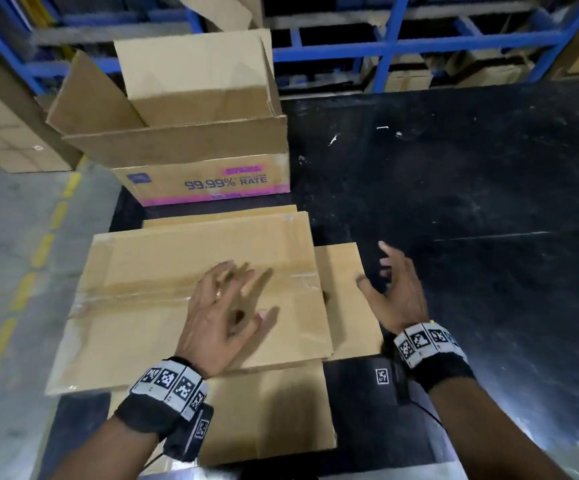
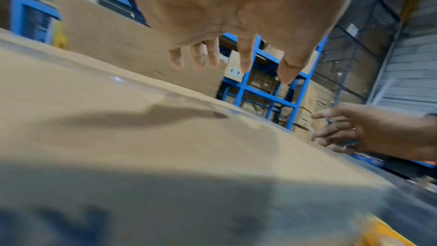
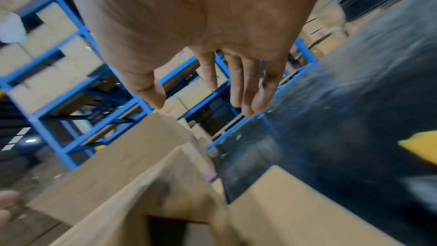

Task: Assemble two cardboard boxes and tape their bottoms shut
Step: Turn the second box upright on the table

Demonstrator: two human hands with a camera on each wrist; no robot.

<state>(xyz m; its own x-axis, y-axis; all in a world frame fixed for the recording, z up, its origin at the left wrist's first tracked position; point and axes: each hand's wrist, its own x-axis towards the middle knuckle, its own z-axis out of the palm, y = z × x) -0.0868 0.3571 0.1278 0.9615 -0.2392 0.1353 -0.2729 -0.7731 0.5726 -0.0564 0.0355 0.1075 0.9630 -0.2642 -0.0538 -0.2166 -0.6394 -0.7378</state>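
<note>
Black scuffed tabletop (image 1: 454,188) across right of frame. Brown taped cardboard box (image 1: 163,271), bottom up, at centre left; open printed cardboard box (image 1: 208,181) behind it, upper left. Left hand (image 1: 225,313) above taped seam, fingers spread, empty. Right hand (image 1: 399,289) beside box's right flap, open, holding nothing.

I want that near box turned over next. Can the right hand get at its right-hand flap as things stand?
Probably yes. The right hand is open, holds nothing, and hovers just beside the flap sticking out from the taped box. Nothing lies between them; the left hand stays over the box top.
</note>
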